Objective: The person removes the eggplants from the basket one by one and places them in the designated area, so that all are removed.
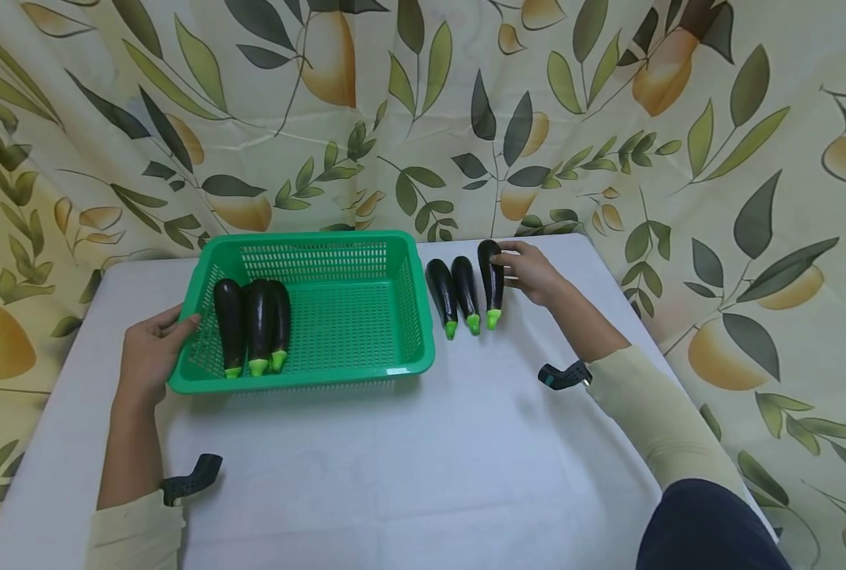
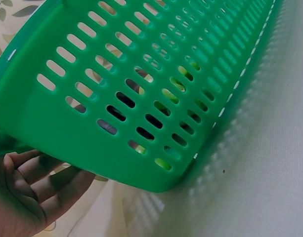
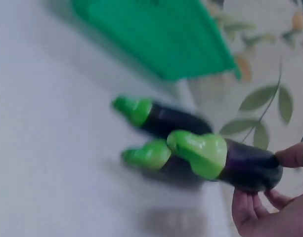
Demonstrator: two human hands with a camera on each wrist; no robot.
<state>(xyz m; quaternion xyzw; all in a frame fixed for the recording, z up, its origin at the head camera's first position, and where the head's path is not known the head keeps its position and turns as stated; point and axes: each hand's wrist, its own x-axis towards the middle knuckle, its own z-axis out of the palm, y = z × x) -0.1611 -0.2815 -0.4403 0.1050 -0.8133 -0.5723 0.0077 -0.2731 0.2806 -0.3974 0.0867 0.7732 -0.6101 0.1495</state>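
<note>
My left hand [image 1: 150,354] grips the left rim of a green plastic basket [image 1: 414,317], thumb over the edge and fingers beneath it in the left wrist view. Inside, at the basket's left end, three dark eggplants [image 1: 257,321] lie side by side, green stem ends toward me. My right hand [image 1: 533,273] pinches the rounded end of another eggplant [image 3: 250,167] between thumb and fingers; its green cap points toward me. Just left of it, two more eggplants [image 1: 442,289] [image 1: 465,286] rest on the white cloth beside the basket.
A white cloth covers the table [image 1: 394,475]. Behind it hangs a curtain [image 1: 423,142] with a leaf and fruit print. Black wrist-worn devices [image 1: 564,375] sit at both sleeves. Dark fabric [image 1: 708,526] shows at the lower right.
</note>
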